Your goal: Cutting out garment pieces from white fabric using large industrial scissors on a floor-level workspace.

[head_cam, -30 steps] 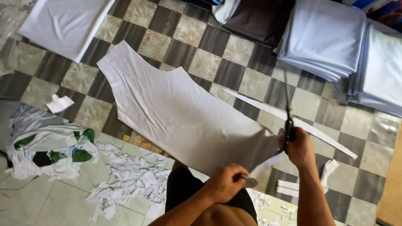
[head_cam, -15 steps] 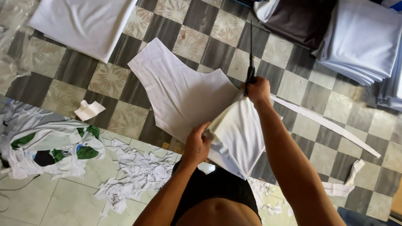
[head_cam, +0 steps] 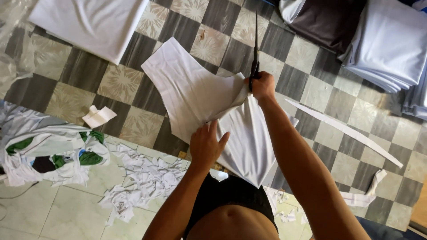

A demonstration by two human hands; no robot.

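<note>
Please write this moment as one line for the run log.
left hand: flat on white fabric piece | right hand: holds scissors, lifts fabric edge | floor: checkered tiles, scraps

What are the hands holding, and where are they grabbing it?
The right hand grips scissors by the handles, plus a bunched fold of the white cloth. The left hand lies flat on it.

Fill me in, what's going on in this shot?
A person is working over a checkered tile floor. The right hand grips long scissors, blades pointing away, and pinches the edge of a white cut fabric panel. The left hand presses flat on the same panel where it folds over. A long white offcut strip lies to the right, small white scraps to the left.
</note>
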